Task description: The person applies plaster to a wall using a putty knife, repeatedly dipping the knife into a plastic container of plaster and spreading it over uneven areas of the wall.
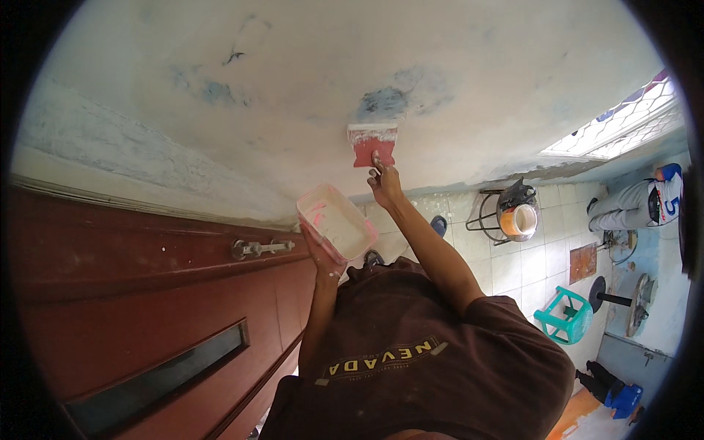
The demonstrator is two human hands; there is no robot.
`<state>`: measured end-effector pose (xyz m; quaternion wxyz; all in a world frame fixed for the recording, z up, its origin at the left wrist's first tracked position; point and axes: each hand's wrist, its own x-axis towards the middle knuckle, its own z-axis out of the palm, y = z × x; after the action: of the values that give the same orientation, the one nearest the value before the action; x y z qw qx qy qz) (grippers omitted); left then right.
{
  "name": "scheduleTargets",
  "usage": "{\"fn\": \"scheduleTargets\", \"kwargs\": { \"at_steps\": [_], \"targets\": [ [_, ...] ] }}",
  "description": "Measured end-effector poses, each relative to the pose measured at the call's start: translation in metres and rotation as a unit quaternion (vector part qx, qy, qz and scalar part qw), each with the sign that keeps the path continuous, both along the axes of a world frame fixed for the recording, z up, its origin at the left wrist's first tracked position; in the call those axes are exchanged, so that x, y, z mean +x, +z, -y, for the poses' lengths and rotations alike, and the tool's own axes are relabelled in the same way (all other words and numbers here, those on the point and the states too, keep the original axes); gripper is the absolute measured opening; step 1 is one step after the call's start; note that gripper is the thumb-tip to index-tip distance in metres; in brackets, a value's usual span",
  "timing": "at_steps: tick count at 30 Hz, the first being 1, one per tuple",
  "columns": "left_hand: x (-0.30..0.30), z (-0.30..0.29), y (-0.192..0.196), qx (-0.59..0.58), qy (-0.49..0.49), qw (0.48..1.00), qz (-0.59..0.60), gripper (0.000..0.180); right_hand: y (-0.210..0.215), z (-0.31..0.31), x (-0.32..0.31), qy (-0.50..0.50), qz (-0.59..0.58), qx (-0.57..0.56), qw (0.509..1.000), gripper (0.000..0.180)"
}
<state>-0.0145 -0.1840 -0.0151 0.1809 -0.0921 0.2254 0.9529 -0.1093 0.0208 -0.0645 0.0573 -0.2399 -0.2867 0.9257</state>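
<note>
My right hand [384,183] grips a wide red putty knife [374,152] by its lower end. The white-smeared top edge of the knife meets the pale wall [293,125], just below a dark blue-grey patch [385,101]. On the left, my left hand [323,249] holds a pinkish rectangular tub [301,203] from its side. Off-white paste [341,224] lies inside the tub, and some of it is smeared on my left fingers.
A dark red door [154,293] with a metal handle [257,249] stands close on my left. To the right are a stool [480,218] with an orange-white bucket [519,220], a green plastic stool [568,315] and a round-based stand [600,295]. A window grille [623,125] is at upper right.
</note>
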Motion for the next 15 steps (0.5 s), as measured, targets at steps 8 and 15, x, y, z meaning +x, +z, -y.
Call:
{"fn": "scheduleTargets", "kwargs": {
  "at_steps": [8, 15],
  "targets": [
    [-0.002, -0.006, 0.008, 0.007, -0.008, 1.0, 0.002, 0.07, -0.011, -0.047, 0.025, -0.007, 0.027, 0.38, 0.925, 0.019],
    [-0.002, -0.002, -0.017, 0.003, -0.032, 0.999, 0.007, 0.072, 0.218, -0.111, -0.031, 0.014, -0.169, -0.22, 0.961, 0.031]
  ]
}}
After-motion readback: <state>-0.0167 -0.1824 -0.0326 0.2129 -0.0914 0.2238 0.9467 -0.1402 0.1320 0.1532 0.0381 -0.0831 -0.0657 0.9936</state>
